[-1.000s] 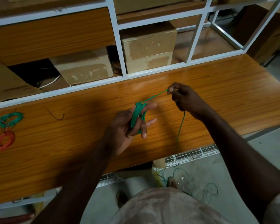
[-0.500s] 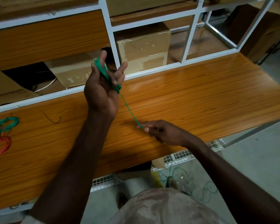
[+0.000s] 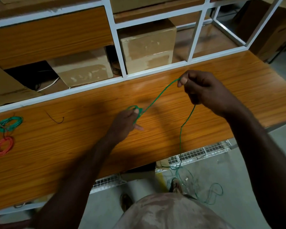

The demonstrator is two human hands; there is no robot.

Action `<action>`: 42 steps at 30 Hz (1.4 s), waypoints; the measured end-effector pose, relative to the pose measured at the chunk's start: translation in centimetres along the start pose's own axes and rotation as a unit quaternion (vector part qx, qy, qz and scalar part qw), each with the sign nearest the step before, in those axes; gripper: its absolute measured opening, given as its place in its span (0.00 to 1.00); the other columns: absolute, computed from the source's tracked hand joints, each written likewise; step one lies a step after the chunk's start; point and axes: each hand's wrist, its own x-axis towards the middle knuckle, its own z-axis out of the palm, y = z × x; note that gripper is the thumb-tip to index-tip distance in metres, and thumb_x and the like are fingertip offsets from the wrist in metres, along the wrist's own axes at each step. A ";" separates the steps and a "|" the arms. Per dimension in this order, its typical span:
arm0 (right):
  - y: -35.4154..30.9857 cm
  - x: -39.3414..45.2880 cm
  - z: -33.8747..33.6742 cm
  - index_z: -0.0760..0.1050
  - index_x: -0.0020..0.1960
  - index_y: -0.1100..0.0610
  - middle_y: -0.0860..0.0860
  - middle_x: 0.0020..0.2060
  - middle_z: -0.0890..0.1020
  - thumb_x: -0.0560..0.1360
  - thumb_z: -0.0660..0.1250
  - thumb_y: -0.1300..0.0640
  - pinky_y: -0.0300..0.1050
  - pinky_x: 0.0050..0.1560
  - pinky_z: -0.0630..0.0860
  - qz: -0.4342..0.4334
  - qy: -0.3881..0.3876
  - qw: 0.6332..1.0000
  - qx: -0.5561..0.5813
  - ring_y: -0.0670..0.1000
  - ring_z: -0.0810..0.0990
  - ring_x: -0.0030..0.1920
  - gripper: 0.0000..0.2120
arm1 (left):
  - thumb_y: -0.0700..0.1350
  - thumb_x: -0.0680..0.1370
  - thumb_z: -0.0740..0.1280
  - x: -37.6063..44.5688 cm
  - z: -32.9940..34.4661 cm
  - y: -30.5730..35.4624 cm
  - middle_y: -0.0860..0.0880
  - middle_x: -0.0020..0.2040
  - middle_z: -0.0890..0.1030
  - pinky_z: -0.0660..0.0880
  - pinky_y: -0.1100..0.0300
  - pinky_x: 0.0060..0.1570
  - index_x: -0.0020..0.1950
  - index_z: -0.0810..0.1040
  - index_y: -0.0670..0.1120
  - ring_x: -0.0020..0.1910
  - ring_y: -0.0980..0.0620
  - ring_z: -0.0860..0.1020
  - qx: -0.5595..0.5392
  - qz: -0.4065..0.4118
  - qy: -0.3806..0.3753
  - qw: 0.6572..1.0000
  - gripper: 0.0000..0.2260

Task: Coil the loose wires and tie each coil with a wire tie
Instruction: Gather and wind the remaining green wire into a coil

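My left hand (image 3: 125,123) grips a small coil of green wire (image 3: 135,108) over the middle of the wooden bench top (image 3: 155,129). A taut run of the same green wire (image 3: 160,95) rises from the coil to my right hand (image 3: 200,89), which pinches it between thumb and fingers. Below my right hand the wire hangs down past the bench's front edge to a loose tangle (image 3: 203,190) on the floor. At the far left of the bench lie a finished green coil (image 3: 9,123) and a finished red coil (image 3: 2,146). A dark wire tie (image 3: 55,119) lies on the bench left of my hands.
A white metal shelf frame (image 3: 116,42) stands behind the bench, with cardboard boxes (image 3: 147,45) on its shelves. A wire mesh tray (image 3: 196,154) sits under the bench's front edge. My feet show on the grey floor by the loose wire.
My left hand came down from shelf height to the middle of the bench with the coil. My right hand rose from the bench front to the upper right, drawing up more wire.
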 end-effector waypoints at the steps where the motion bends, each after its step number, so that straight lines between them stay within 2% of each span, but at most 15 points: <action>1: 0.5 0.8 0.0 0.78 0.55 0.62 0.48 0.31 0.67 0.89 0.61 0.57 0.42 0.29 0.63 0.001 0.022 1.000 -0.007 0.47 0.64 0.28 0.11 | 0.51 0.88 0.59 -1.0 0.6 0.5 0.46 0.28 0.60 0.82 0.31 0.53 0.68 0.82 0.38 0.26 0.47 0.75 -0.029 -0.006 -0.055 0.998 0.21; 4: 2.2 2.4 0.7 0.78 0.56 0.62 0.56 0.35 0.67 0.89 0.61 0.54 0.47 0.29 0.61 0.011 0.066 0.998 -0.012 0.54 0.63 0.30 0.12 | 0.48 0.91 0.51 -3.5 1.6 2.5 0.34 0.26 0.69 0.71 0.41 0.74 0.55 0.88 0.48 0.39 0.33 0.86 -0.088 -0.012 -0.137 0.987 0.25; 6: 3.5 3.1 1.3 0.77 0.56 0.62 0.56 0.37 0.68 0.89 0.61 0.53 0.48 0.29 0.61 0.025 0.078 0.997 -0.015 0.56 0.63 0.32 0.13 | 0.48 0.91 0.49 -4.2 1.7 3.1 0.36 0.27 0.74 0.64 0.35 0.79 0.54 0.84 0.35 0.40 0.37 0.88 -0.151 -0.011 -0.144 0.978 0.27; 8: 4.7 3.3 1.9 0.77 0.56 0.61 0.56 0.37 0.69 0.88 0.61 0.53 0.48 0.29 0.61 0.037 0.074 0.996 -0.019 0.56 0.63 0.33 0.12 | 0.49 0.89 0.51 -4.4 1.6 3.4 0.48 0.24 0.69 0.65 0.34 0.78 0.64 0.79 0.31 0.38 0.39 0.87 -0.238 -0.009 -0.143 0.961 0.25; 10: 5.8 3.3 2.4 0.77 0.56 0.60 0.56 0.37 0.69 0.88 0.61 0.52 0.48 0.29 0.60 0.048 0.055 0.997 -0.020 0.56 0.63 0.32 0.12 | 0.50 0.88 0.52 -4.5 1.4 4.1 0.48 0.24 0.62 0.68 0.37 0.77 0.74 0.76 0.36 0.38 0.40 0.87 -0.302 0.001 -0.150 0.941 0.24; 14: 7.0 3.0 3.5 0.76 0.56 0.60 0.55 0.36 0.67 0.89 0.61 0.52 0.47 0.28 0.58 0.068 0.019 0.997 -0.013 0.52 0.60 0.29 0.12 | 0.49 0.89 0.48 -4.4 1.0 5.8 0.46 0.25 0.58 0.69 0.38 0.77 0.77 0.73 0.38 0.37 0.42 0.86 -0.381 0.031 -0.133 0.914 0.25; 21: 8.6 1.1 6.9 0.77 0.56 0.58 0.56 0.34 0.68 0.88 0.63 0.55 0.42 0.26 0.67 0.084 -0.047 0.995 -0.012 0.51 0.67 0.27 0.08 | 0.51 0.90 0.47 -2.0 -0.4 8.1 0.49 0.25 0.70 0.64 0.32 0.78 0.83 0.65 0.41 0.54 0.40 0.87 -0.472 0.091 -0.061 0.875 0.25; 27: 8.9 -2.1 9.6 0.83 0.58 0.54 0.54 0.34 0.77 0.87 0.66 0.53 0.59 0.34 0.84 0.103 -0.154 0.983 -0.015 0.53 0.77 0.30 0.08 | 0.52 0.91 0.46 1.4 -3.0 9.9 0.47 0.29 0.74 0.69 0.29 0.73 0.83 0.63 0.41 0.69 0.36 0.80 -0.496 0.153 0.102 0.849 0.25; 29: 8.3 -3.4 10.2 0.84 0.60 0.54 0.54 0.35 0.78 0.87 0.66 0.53 0.66 0.43 0.86 0.109 -0.191 0.975 0.006 0.54 0.79 0.35 0.09 | 0.51 0.91 0.46 2.7 -4.1 10.1 0.45 0.32 0.76 0.65 0.29 0.75 0.83 0.63 0.42 0.70 0.38 0.80 -0.473 0.182 0.171 0.845 0.24; 31: 7.1 -4.2 10.3 0.84 0.63 0.56 0.56 0.36 0.77 0.87 0.66 0.55 0.63 0.47 0.86 0.104 -0.222 0.969 0.029 0.53 0.80 0.38 0.11 | 0.50 0.90 0.47 3.7 -5.2 10.0 0.42 0.34 0.78 0.69 0.35 0.74 0.83 0.63 0.43 0.69 0.40 0.81 -0.402 0.216 0.236 0.858 0.23; 34: 4.4 -4.3 8.8 0.84 0.64 0.57 0.57 0.35 0.76 0.86 0.67 0.56 0.56 0.45 0.85 0.081 -0.267 0.958 0.063 0.51 0.78 0.36 0.11 | 0.48 0.90 0.50 4.3 -5.9 8.0 0.27 0.44 0.81 0.80 0.61 0.50 0.71 0.75 0.49 0.48 0.42 0.87 -0.163 0.257 0.344 0.888 0.17; 36: 2.7 -3.9 6.7 0.85 0.62 0.57 0.57 0.34 0.76 0.85 0.68 0.57 0.51 0.42 0.83 0.063 -0.270 0.959 0.055 0.53 0.78 0.35 0.09 | 0.48 0.90 0.53 4.6 -5.9 4.8 0.32 0.42 0.83 0.78 0.61 0.34 0.55 0.77 0.53 0.32 0.51 0.81 0.025 0.222 0.377 0.899 0.13; 38: 1.3 -3.1 4.5 0.85 0.59 0.59 0.60 0.32 0.77 0.85 0.68 0.58 0.49 0.37 0.78 0.031 -0.230 0.972 0.034 0.55 0.77 0.32 0.08 | 0.51 0.89 0.54 4.2 -5.4 1.7 0.40 0.40 0.83 0.79 0.46 0.34 0.54 0.80 0.50 0.31 0.51 0.77 0.123 0.154 0.330 0.923 0.16; 40: 0.4 -2.0 3.0 0.83 0.57 0.63 0.62 0.31 0.72 0.85 0.67 0.59 0.49 0.32 0.72 0.003 -0.176 0.984 0.043 0.55 0.72 0.28 0.09 | 0.52 0.88 0.55 3.5 -4.4 -0.7 0.40 0.41 0.82 0.79 0.44 0.38 0.62 0.82 0.41 0.33 0.47 0.76 0.165 0.096 0.227 0.955 0.20; 42: 0.1 -0.7 2.1 0.82 0.56 0.64 0.57 0.30 0.67 0.85 0.65 0.59 0.45 0.28 0.67 -0.012 -0.123 0.991 0.058 0.53 0.67 0.27 0.10 | 0.52 0.87 0.56 2.2 -2.3 -1.9 0.46 0.31 0.78 0.82 0.43 0.43 0.60 0.82 0.35 0.33 0.39 0.78 0.143 0.052 0.127 0.980 0.24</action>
